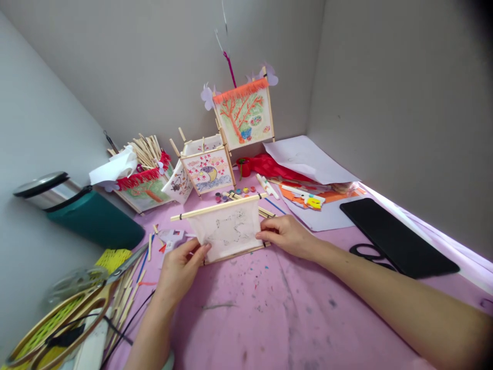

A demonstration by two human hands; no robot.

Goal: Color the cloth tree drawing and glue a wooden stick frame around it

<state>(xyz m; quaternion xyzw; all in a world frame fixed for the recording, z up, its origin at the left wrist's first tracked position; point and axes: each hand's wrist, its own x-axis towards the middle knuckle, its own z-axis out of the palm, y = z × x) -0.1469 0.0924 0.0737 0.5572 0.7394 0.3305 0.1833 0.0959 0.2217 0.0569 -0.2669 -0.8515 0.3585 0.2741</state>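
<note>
Between my two hands stands a small white paper panel [227, 232] with a faint drawing, edged above and below by wooden sticks. My left hand [184, 264] pinches its lower left side, thumb in front. On the opposite edge my right hand [283, 234] pinches the panel between thumb and fingers. The top stick [219, 206] reaches past the paper at both ends, with dark ties near the tips. A white glue gun [171, 239] lies just behind my left hand. Small paint pots [234, 192] sit behind the panel.
Decorated stick-and-paper lanterns [210, 167] stand at the back, one [244, 115] hanging higher. A teal bottle [96, 218] is at left, above large scissors [96, 295] and loose sticks. Right are white paper sheets [311, 159], a black phone-like slab [396, 236] and black-handled scissors [367, 252].
</note>
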